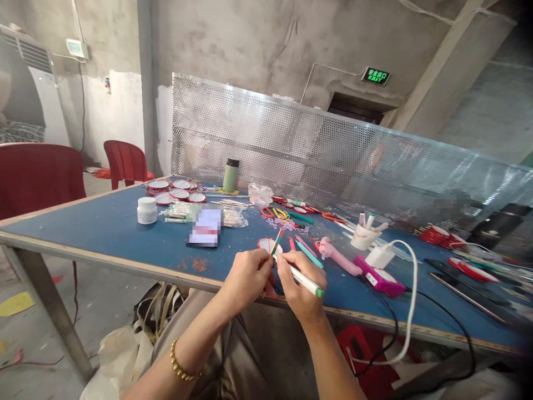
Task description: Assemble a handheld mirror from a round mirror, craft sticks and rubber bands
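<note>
My left hand (250, 273) is closed, pinching a thin stick (277, 241) coloured green and red toward its upper end. In my right hand (303, 293) is a white marker pen (300, 278) with a green end, its tip side close to the stick. The exact contact between tip and stick is hidden by my fingers. Just behind my hands lies a small round disc with a red rim (263, 243), partly covered. Pink and teal markers (308, 253) rest to the right of it, beside a pink glue gun (338, 258).
On the blue table (104, 233) stand a white jar (147, 211), a phone (205, 226), a green bottle (231, 175) and several red-rimmed discs (179, 193). A purple power strip (378, 276) with cables and a white cup (365, 235) are at right. A perforated metal panel (266, 139) rises behind.
</note>
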Tool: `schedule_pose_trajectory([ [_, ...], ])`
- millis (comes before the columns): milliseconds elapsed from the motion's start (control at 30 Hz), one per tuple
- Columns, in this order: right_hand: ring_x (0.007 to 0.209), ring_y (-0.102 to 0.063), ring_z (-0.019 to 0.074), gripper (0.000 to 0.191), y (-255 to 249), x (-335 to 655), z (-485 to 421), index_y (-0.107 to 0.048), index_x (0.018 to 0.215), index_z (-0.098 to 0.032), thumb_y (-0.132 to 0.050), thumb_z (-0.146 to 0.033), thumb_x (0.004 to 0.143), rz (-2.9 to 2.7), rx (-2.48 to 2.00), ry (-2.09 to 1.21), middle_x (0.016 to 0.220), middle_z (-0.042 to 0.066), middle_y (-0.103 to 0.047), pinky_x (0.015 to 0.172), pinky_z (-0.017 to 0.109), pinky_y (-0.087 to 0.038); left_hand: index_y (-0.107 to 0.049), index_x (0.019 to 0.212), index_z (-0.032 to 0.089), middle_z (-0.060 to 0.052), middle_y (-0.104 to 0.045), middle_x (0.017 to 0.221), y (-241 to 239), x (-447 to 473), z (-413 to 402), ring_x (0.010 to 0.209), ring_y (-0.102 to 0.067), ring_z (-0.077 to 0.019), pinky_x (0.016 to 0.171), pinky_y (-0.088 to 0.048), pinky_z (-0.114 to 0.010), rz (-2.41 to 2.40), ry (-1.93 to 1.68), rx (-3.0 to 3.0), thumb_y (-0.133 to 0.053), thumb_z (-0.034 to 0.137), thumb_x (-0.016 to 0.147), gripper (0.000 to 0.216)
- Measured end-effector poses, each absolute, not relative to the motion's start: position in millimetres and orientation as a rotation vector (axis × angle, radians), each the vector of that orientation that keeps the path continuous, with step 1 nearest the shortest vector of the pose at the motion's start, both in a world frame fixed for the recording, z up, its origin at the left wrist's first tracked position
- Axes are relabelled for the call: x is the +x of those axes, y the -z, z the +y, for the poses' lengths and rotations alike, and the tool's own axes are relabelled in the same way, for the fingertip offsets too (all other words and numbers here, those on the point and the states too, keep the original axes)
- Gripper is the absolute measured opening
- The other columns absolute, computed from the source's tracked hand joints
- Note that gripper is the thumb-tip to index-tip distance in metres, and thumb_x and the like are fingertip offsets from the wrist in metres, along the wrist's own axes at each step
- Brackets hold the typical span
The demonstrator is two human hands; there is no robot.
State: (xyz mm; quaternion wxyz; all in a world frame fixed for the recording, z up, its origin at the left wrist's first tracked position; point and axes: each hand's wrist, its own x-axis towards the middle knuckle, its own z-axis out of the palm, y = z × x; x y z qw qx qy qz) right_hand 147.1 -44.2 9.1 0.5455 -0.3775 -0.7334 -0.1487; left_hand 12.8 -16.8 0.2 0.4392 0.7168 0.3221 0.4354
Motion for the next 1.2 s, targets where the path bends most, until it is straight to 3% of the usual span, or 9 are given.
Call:
schedule_pose_trajectory([
  [1200,0.050,-0.053,0.0101,0.014,-9.0,147.0,-45.1,-0.060,0.077,-0.018,-0.057,-0.016,0.090,-1.698,-0.894,0.363,0.061,-0.002,-0.060,0.052,0.023,-0.042,-0.050,0.071,0.020,-0.002,-0.068,0.064,1.7,13.1,-14.2,0.050,-0.068,-0.0170,0.041,-0.041,-0.020,0.771,-1.051,1.695,-0.041,0.035,0.089,0.025],
])
